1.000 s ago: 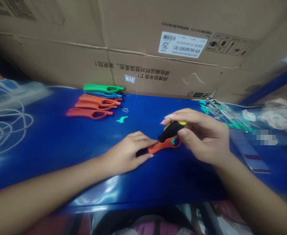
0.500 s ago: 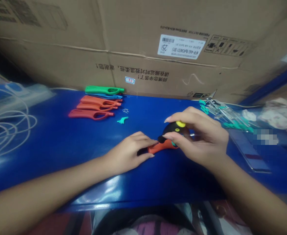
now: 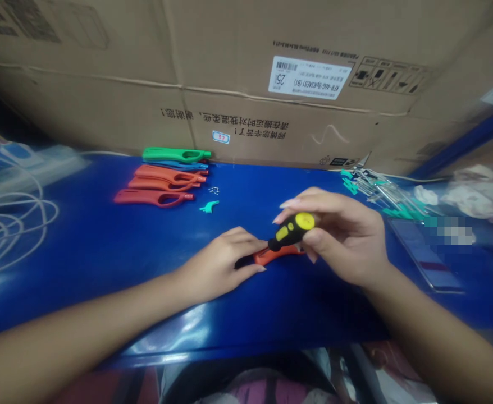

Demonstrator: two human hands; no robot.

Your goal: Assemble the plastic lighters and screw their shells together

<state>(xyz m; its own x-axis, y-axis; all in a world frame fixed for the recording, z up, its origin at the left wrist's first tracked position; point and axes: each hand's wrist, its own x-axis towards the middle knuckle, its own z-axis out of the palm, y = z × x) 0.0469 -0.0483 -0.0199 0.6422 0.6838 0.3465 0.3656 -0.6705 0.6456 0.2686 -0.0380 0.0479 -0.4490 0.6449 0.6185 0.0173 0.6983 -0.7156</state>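
Lighter [image 3: 278,256], orange, lies on the table [image 3: 305,314], left end held by the left hand [image 3: 225,255]. Right hand [image 3: 345,233] grips a screwdriver [image 3: 292,231], slanted over it; tip contact unclear.

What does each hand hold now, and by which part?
Right hand: the screwdriver, by its black-and-yellow handle. Left hand: the orange casing, by its left end.

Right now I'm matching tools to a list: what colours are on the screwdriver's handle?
The screwdriver handle is black and yellow, best seen in the head view.
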